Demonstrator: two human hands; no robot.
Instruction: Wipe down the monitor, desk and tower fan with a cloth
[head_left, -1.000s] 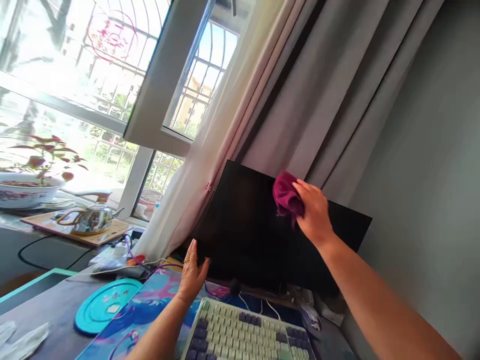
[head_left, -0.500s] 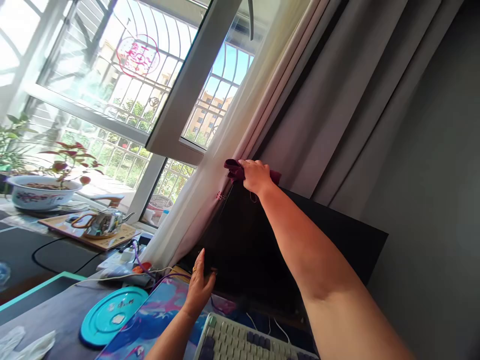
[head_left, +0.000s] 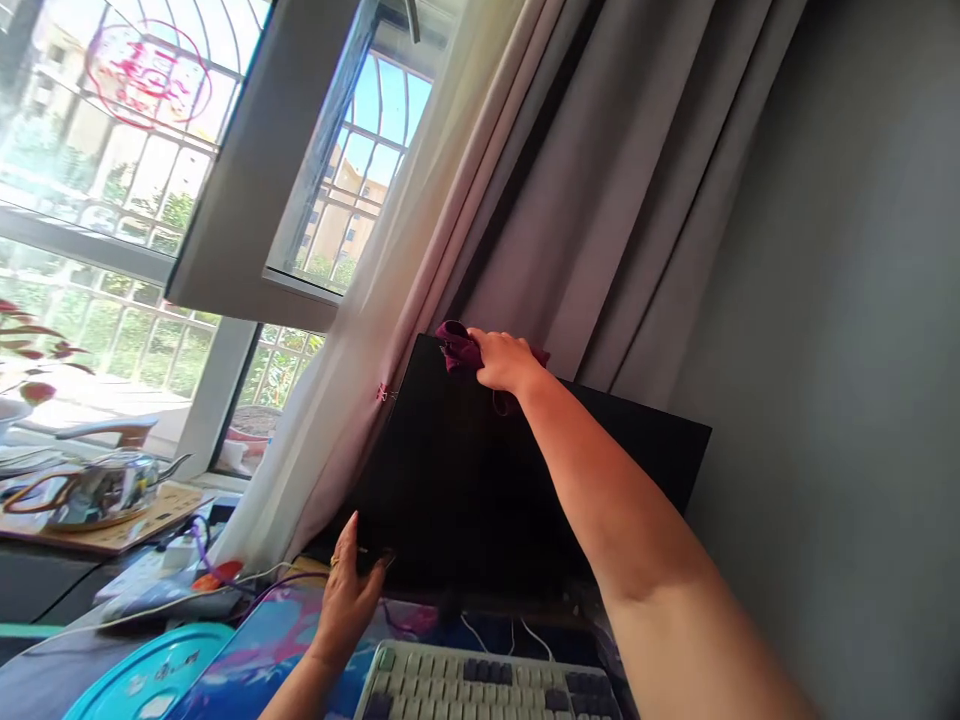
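Note:
A large black monitor (head_left: 450,470) stands tilted in the middle of the view. At its top edge, my right hand (head_left: 506,360) is closed around a bunched dark-red cloth (head_left: 460,352). The cloth lies over the edge, a little right of the top-left corner, and part of it is hidden under my hand. My left hand (head_left: 349,585) is at the monitor's lower-left corner, fingers stretched and thumb apart. Its thumb appears to touch the screen. In front of the monitor lies a white keyboard (head_left: 480,685) with some dark keys.
A turquoise round lid (head_left: 154,675) and a colourful desk mat (head_left: 262,650) lie at lower left. Farther left, a glass teapot (head_left: 105,490) sits on a wooden board (head_left: 169,515). Cables run beside the mat. Curtains (head_left: 585,180) hang behind the monitor, beside an open window (head_left: 255,170).
My view has turned right, so the scene sits farther left. My right hand and the cloth have moved right along the monitor's top edge, exposing its top-left corner. My left hand stays by the lower-left corner.

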